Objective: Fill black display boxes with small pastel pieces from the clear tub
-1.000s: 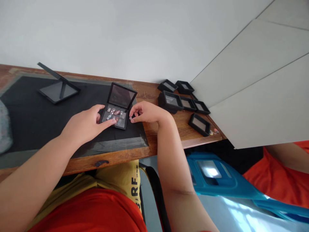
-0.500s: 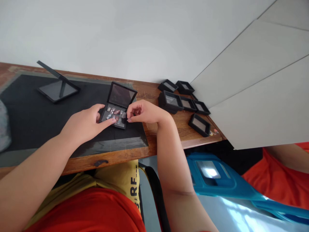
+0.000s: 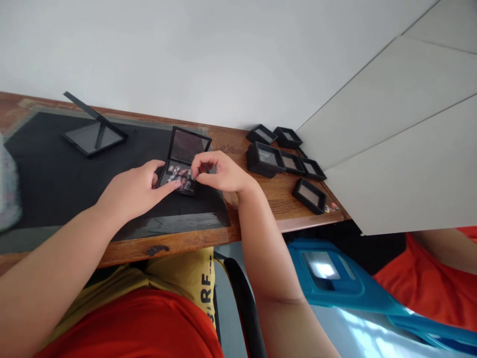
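Note:
A small black case (image 3: 189, 145) stands with its lid raised on the black mat (image 3: 44, 169). Several small shiny pieces (image 3: 182, 172) in pink, clear and pale tones lie in its base. My left hand (image 3: 139, 190) holds the case at its left side, thumb over the front edge and index finger at the back corner. Over the right part of the base is my right hand (image 3: 219, 171), its fingertips pinched together low above the pieces; what they hold, if anything, is too small to make out.
At the left stands a larger open black case (image 3: 93, 138). Several black boxes (image 3: 264, 158) sit on the wooden table (image 3: 261, 191) at the right. A blue plastic stool (image 3: 324, 293) and another person's red clothing (image 3: 417, 281) are at the lower right.
My right hand has moved slightly left, further over the case, and now covers more of its right side. My left hand keeps its hold. The whole view has shifted a little.

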Demonstrator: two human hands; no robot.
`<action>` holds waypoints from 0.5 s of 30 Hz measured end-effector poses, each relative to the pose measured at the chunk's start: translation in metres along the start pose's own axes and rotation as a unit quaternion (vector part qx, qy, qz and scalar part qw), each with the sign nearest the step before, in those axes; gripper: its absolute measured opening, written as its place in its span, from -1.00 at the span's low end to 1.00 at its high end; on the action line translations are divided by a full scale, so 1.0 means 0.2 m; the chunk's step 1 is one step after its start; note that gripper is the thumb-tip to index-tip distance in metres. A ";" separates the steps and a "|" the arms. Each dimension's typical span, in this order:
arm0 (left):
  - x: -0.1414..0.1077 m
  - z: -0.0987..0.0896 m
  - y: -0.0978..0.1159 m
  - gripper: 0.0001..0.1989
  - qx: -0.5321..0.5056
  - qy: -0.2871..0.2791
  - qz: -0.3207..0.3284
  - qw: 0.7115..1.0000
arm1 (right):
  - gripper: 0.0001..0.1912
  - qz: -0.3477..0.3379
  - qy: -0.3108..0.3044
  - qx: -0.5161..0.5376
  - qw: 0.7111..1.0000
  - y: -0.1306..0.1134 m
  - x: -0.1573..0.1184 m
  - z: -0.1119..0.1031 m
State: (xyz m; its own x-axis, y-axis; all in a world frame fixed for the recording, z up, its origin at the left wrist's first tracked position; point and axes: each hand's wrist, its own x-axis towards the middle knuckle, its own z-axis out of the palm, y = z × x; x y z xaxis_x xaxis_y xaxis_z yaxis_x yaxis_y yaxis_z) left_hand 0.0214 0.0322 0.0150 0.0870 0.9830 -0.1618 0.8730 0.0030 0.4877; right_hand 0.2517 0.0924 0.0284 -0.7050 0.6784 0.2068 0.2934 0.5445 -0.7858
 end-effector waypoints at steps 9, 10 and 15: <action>0.00 0.01 -0.02 -0.32 0.004 0.008 0.009 1.000 | -0.89 -0.066 0.077 -0.001 0.995 0.00 0.01 0.00; 0.00 0.01 -0.02 -0.32 0.003 0.007 0.009 1.000 | -0.89 -0.062 0.065 -0.002 0.996 0.00 0.01 0.00; 0.01 0.01 -0.02 -0.32 0.006 0.006 0.009 1.000 | -0.86 -0.017 0.020 -0.023 0.999 0.01 -0.01 0.01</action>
State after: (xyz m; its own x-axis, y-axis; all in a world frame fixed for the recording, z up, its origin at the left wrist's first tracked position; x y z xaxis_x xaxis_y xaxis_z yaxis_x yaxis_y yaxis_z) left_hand 0.0194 0.0330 0.0114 0.0967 0.9851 -0.1423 0.8773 -0.0169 0.4796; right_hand 0.2530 0.0915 0.0252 -0.6895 0.6773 0.2565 0.2999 0.5894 -0.7501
